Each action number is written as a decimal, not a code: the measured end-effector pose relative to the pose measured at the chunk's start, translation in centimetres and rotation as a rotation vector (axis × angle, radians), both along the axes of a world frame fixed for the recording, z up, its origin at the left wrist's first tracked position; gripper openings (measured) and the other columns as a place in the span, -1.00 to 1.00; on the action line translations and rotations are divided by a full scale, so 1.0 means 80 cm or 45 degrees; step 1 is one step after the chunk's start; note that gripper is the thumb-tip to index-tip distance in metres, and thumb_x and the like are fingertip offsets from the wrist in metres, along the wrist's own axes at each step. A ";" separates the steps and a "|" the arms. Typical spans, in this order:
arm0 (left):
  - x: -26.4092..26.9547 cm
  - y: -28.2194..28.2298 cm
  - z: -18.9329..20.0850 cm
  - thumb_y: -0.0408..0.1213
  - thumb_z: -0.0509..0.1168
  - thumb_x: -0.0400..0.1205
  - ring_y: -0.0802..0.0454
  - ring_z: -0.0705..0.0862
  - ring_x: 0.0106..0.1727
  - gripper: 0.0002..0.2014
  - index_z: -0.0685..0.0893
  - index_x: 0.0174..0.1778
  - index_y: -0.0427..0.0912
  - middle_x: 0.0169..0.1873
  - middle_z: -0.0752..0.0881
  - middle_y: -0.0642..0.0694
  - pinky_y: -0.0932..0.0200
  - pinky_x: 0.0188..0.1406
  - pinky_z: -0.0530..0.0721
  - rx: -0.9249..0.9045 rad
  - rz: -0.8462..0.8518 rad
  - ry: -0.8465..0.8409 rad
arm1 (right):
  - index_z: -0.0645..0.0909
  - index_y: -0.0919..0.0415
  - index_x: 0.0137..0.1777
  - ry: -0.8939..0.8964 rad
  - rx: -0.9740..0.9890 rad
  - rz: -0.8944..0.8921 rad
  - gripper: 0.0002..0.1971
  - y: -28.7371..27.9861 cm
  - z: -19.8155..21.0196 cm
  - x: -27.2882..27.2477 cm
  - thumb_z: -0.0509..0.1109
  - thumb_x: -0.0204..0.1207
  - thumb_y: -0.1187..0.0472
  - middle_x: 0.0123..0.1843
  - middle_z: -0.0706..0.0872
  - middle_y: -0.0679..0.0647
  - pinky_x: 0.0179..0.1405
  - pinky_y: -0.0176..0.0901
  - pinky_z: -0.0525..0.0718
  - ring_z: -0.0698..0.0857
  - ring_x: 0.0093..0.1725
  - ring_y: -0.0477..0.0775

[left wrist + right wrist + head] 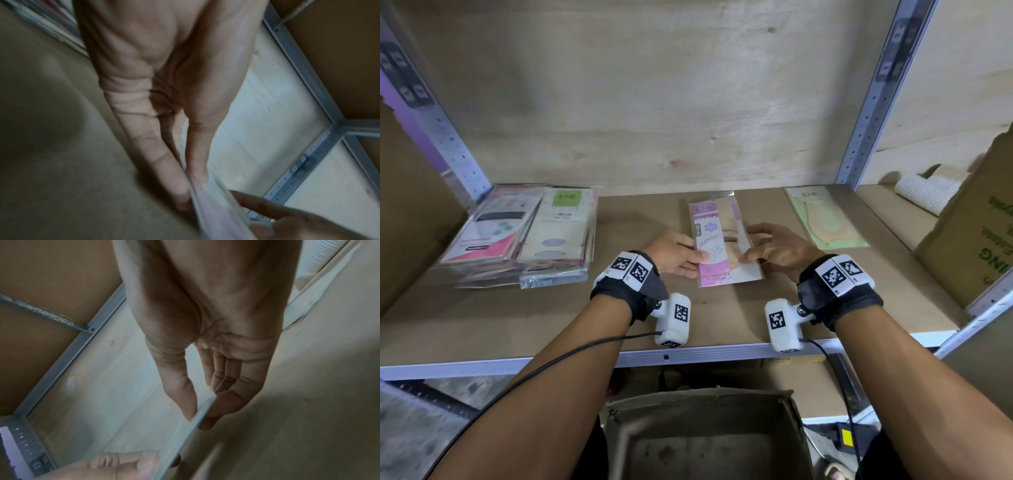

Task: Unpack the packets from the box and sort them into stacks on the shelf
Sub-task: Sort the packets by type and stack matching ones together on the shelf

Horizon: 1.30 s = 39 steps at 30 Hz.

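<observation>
A pink-and-clear packet (722,240) is over the middle of the brown shelf board (688,318), lengthwise front to back. My left hand (681,257) pinches its left edge, thumb on top and fingers beneath (193,186). My right hand (767,246) pinches the right edge the same way (203,410). The packet's thin edge (185,434) shows between thumb and fingers, slightly off the board. Two stacks of packets (524,236) lie at the shelf's left. A single green packet (825,219) lies at the right. The open cardboard box (705,435) stands below the shelf's front edge.
A big cardboard carton (976,233) stands at the far right, with a ribbed white item (928,188) behind it. Perforated metal uprights (873,102) frame the bay. A plywood back wall (654,102) closes it. Bare board lies between the left stacks and the pink packet.
</observation>
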State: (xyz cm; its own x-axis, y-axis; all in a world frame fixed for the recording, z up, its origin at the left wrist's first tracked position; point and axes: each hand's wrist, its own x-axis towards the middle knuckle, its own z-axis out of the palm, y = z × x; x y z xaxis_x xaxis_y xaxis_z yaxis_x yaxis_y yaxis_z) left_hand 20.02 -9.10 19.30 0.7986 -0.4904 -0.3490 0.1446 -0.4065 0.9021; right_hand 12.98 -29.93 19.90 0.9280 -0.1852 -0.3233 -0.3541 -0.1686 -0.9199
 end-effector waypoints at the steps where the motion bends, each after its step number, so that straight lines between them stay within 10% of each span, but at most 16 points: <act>1: 0.000 -0.001 0.000 -0.41 0.47 0.62 0.07 0.83 -0.22 -0.61 0.67 0.37 -0.42 0.04 0.83 -0.28 0.28 -0.30 0.83 0.019 0.018 -0.027 | 0.45 0.25 0.52 0.003 -0.038 -0.002 -0.28 -0.001 -0.001 0.002 0.55 0.36 0.56 0.23 0.73 0.29 0.19 0.14 0.75 0.76 0.15 0.28; 4: 0.004 -0.002 0.000 -0.33 0.57 0.54 0.02 0.82 -0.27 -0.53 0.69 0.34 -0.42 -0.15 0.81 -0.24 0.17 -0.24 0.87 0.095 0.089 -0.091 | 0.49 0.27 0.47 0.001 -0.151 -0.043 -0.35 -0.005 -0.002 0.006 0.59 0.38 0.45 0.22 0.72 0.23 -0.07 -0.04 0.78 0.75 0.10 0.19; 9: 0.005 -0.003 0.008 -0.27 0.61 0.50 -0.14 0.81 -0.12 -0.51 0.68 0.28 -0.41 0.01 0.76 -0.36 -0.01 -0.01 0.86 0.225 0.127 -0.110 | 0.57 0.28 0.40 0.007 -0.264 -0.069 -0.43 -0.011 -0.003 0.006 0.63 0.40 0.30 0.21 0.73 0.20 0.16 0.02 0.76 0.75 0.15 0.18; 14: -0.001 -0.012 0.012 -0.42 0.51 0.59 -0.11 0.82 0.00 -0.64 0.70 0.28 -0.47 0.14 0.80 -0.38 0.15 -0.07 0.86 0.107 0.094 -0.031 | 0.56 0.27 0.37 -0.019 -0.188 -0.035 -0.47 -0.005 -0.004 0.003 0.62 0.40 0.35 0.26 0.68 0.27 -0.14 -0.14 0.75 0.76 0.10 0.21; 25: 0.010 -0.052 0.008 -0.41 0.43 0.65 -0.21 0.75 0.24 -0.65 0.65 0.33 -0.48 0.24 0.75 -0.38 0.00 0.25 0.76 -0.109 0.166 0.043 | 0.55 0.23 0.42 -0.058 -0.187 -0.155 -0.46 -0.032 -0.003 0.010 0.59 0.44 0.31 0.38 0.64 0.26 0.44 0.18 0.59 0.67 0.34 0.27; 39: 0.013 -0.099 0.004 -0.39 0.43 0.66 -0.22 0.76 0.27 -0.67 0.65 0.32 -0.43 0.20 0.78 -0.34 0.04 0.21 0.78 -0.175 0.100 0.086 | 0.62 0.16 0.33 -0.047 -0.264 -0.173 -0.55 -0.074 -0.003 0.008 0.59 0.44 0.21 0.43 0.64 0.22 0.50 0.26 0.52 0.61 0.42 0.25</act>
State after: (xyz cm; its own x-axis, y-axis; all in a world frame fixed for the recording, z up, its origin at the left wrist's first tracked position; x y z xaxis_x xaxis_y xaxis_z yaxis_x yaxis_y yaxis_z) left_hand 21.10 -17.03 19.62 0.8134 -0.4742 -0.3370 0.2329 -0.2653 0.9356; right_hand 13.65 -35.86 19.65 0.9006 -0.3679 -0.2316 -0.3531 -0.3083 -0.8833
